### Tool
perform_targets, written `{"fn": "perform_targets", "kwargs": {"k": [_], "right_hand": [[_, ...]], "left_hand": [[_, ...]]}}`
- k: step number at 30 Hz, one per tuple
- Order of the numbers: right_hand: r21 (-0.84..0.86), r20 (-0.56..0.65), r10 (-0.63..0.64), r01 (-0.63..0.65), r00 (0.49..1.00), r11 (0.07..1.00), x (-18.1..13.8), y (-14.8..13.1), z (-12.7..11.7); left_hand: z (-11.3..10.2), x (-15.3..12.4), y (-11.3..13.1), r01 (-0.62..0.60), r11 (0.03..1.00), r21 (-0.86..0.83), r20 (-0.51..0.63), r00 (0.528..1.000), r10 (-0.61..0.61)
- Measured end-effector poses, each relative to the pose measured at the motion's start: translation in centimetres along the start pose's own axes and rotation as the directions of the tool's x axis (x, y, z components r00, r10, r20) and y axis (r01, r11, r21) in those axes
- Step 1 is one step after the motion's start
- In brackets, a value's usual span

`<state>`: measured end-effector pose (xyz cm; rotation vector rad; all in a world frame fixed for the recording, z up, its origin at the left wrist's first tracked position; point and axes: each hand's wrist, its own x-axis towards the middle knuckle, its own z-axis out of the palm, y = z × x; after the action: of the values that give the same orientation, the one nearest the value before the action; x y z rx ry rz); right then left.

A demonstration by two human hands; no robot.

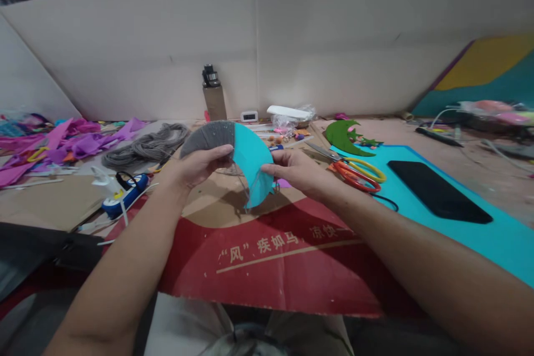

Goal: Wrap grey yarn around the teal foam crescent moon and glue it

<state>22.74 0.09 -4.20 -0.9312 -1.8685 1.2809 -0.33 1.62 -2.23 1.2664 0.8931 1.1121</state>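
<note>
A turquoise crescent-shaped sheet (251,153) is held up in front of me, above the cardboard. Grey yarn (212,134) is wound closely around its left part, while the right part is bare. My left hand (200,167) is closed on the yarn-covered part, thumb along the inner edge. With thumb and fingers, my right hand (294,169) pinches the bare part at its outer right edge. Loose strands hang below the crescent near its lower tip. Some fingers of both hands are hidden behind it.
Red printed cardboard (275,272) covers the table's front. To the right are orange-and-yellow-handled scissors (354,172), a black phone (438,189) on a turquoise sheet (500,250), and a green crescent (344,136). A grey yarn skein (146,147) and blue-and-white power strip (125,194) lie left.
</note>
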Motion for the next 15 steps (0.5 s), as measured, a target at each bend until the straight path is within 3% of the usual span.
{"fn": "perform_targets", "kwargs": {"k": [8,10,12,15], "right_hand": [[0.264,0.004,0.018,-0.018,1.0,0.964,0.2,0.1,-0.1],[0.237,-0.038,0.048,-0.037,0.998,0.971,0.5,0.4,-0.5],[0.089,-0.138,0.079,-0.067,0.987,0.994,0.7,0.6,-0.9],[-0.08,-0.246,0.076,-0.098,0.966,0.992,0.7,0.4,-1.5]], "left_hand": [[1.4,0.0,-0.2,-0.009,0.985,-0.175,-0.132,0.991,-0.014],[1.4,0.2,-0.2,-0.054,0.978,-0.202,-0.206,0.978,0.012],[0.8,0.6,0.0,-0.145,0.962,-0.231,-0.337,0.94,0.061],[-0.6,1.4,0.4,-0.316,0.933,-0.174,-0.538,0.824,0.178]]}}
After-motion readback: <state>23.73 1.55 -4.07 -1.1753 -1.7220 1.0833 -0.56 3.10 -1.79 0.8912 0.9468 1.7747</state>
